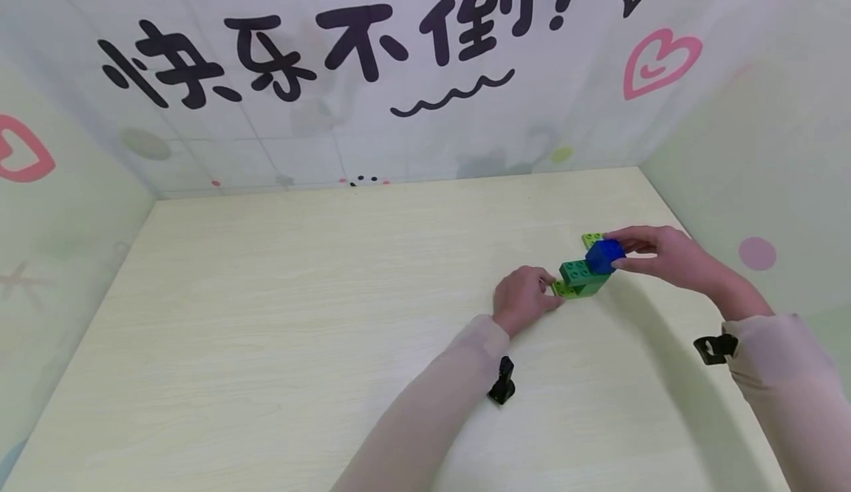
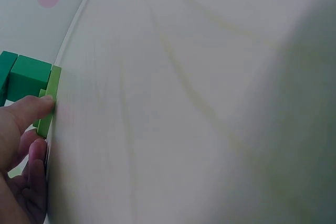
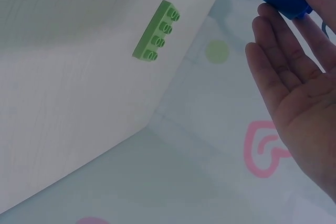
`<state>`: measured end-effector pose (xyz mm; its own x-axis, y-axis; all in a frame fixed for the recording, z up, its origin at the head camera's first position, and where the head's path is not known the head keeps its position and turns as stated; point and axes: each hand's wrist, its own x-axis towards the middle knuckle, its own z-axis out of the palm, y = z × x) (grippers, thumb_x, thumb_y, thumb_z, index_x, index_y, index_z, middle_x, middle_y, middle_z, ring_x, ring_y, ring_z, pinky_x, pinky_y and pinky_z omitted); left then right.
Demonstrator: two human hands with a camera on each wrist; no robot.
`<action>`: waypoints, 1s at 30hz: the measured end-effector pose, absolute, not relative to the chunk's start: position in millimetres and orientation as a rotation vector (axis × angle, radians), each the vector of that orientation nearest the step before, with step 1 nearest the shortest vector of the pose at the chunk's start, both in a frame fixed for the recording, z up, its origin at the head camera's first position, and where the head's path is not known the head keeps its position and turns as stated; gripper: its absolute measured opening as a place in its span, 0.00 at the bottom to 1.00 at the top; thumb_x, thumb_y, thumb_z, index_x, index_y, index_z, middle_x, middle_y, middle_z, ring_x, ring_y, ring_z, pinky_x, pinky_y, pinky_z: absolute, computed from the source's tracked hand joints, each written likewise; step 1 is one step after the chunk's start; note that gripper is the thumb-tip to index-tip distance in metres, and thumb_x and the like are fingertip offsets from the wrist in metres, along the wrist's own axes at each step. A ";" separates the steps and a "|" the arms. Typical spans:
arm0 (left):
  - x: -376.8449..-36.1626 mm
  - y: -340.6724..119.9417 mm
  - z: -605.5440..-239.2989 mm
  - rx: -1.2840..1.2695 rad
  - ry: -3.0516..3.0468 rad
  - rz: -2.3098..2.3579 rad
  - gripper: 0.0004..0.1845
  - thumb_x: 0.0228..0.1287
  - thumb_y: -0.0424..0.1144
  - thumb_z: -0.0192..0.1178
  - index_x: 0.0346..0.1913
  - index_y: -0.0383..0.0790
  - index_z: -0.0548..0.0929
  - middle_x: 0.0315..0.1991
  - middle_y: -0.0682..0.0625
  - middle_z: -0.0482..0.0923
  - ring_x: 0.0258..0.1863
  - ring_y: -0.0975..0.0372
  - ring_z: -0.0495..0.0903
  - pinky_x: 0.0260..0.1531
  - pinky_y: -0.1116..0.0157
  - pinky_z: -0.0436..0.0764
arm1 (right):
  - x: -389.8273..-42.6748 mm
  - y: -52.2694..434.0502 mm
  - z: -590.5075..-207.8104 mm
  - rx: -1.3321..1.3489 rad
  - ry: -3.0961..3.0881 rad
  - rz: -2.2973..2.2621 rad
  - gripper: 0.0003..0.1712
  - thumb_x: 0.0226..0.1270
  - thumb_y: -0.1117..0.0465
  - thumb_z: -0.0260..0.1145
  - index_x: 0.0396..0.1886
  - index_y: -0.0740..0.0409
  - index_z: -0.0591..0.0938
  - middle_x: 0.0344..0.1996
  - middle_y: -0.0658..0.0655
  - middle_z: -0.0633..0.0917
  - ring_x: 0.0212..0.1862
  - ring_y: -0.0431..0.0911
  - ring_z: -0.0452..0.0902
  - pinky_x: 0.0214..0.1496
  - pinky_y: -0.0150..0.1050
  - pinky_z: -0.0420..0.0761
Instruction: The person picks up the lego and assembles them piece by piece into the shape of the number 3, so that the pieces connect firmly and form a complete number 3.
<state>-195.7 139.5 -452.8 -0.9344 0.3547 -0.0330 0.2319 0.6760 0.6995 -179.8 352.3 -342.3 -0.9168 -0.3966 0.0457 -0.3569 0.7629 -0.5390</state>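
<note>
Blue block [image 1: 603, 255]: right of centre in the head view, at the upper right end of the dark green block [image 1: 575, 273]; whether it is fully seated there cannot be told.
Right hand [image 1: 674, 255]: thumb and fingertips narrowed on the blue block, pinching it.
Left hand [image 1: 524, 298]: thumb and finger pinch the light green base brick [image 1: 565, 291], low in the stack at the stack's left end.
Loose light green brick [image 3: 156, 31]: lies on the tabletop [image 1: 299, 307], upper centre of the right wrist view, studs showing; in the head view the blue block and right fingers stand before part of it.
Surroundings: patterned walls [image 1: 359, 137] enclose the tabletop, with black lettering [image 1: 362, 34] across the top and a pink heart [image 1: 662, 63] at upper right.
Sleeves: pale, running off the bottom and lower right; a black fitting [image 1: 716, 349] sits at the right cuff, another black fitting [image 1: 503, 381] beside the left sleeve.
Cut off: the left wrist view's left edge crops hand and stack; the right wrist view's top edge crops the blue block.
Hard to read: the stack's lower joints, shaded and overlapped.
</note>
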 end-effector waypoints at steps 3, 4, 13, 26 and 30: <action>-196.0 139.7 -452.9 0.484 2.725 1.097 0.16 0.48 0.49 0.70 0.42 0.50 0.85 0.27 0.63 0.75 0.25 0.73 0.70 0.22 0.74 0.67 | -179.3 353.6 -343.7 -0.619 2.887 -0.856 0.22 0.57 0.65 0.67 0.52 0.68 0.76 0.40 0.60 0.82 0.39 0.28 0.73 0.43 0.20 0.71; -196.1 139.7 -452.9 0.485 2.726 1.097 0.16 0.48 0.49 0.70 0.42 0.50 0.85 0.27 0.63 0.75 0.25 0.73 0.70 0.22 0.74 0.67 | -179.3 354.2 -344.4 -0.620 2.886 -0.858 0.22 0.57 0.65 0.67 0.52 0.68 0.76 0.40 0.60 0.82 0.39 0.28 0.72 0.43 0.21 0.71; -196.7 139.7 -453.9 0.486 2.714 1.115 0.16 0.48 0.49 0.70 0.42 0.50 0.85 0.27 0.63 0.75 0.25 0.73 0.70 0.22 0.74 0.67 | -178.9 355.6 -345.7 -0.607 2.862 -0.896 0.22 0.58 0.65 0.66 0.53 0.68 0.76 0.39 0.61 0.82 0.39 0.30 0.74 0.42 0.21 0.71; -195.5 138.6 -452.5 0.491 2.713 1.122 0.17 0.48 0.48 0.70 0.42 0.49 0.85 0.26 0.63 0.74 0.24 0.73 0.70 0.21 0.74 0.67 | -179.0 355.3 -351.9 -0.696 2.880 -0.947 0.21 0.57 0.69 0.66 0.52 0.69 0.77 0.38 0.61 0.82 0.39 0.29 0.73 0.43 0.19 0.70; -195.4 139.0 -452.8 0.485 2.719 1.119 0.17 0.48 0.48 0.70 0.42 0.49 0.85 0.26 0.63 0.74 0.24 0.73 0.70 0.21 0.74 0.67 | -178.8 354.4 -351.2 -0.711 2.907 -0.891 0.22 0.56 0.68 0.67 0.52 0.67 0.77 0.38 0.59 0.82 0.39 0.33 0.74 0.44 0.19 0.69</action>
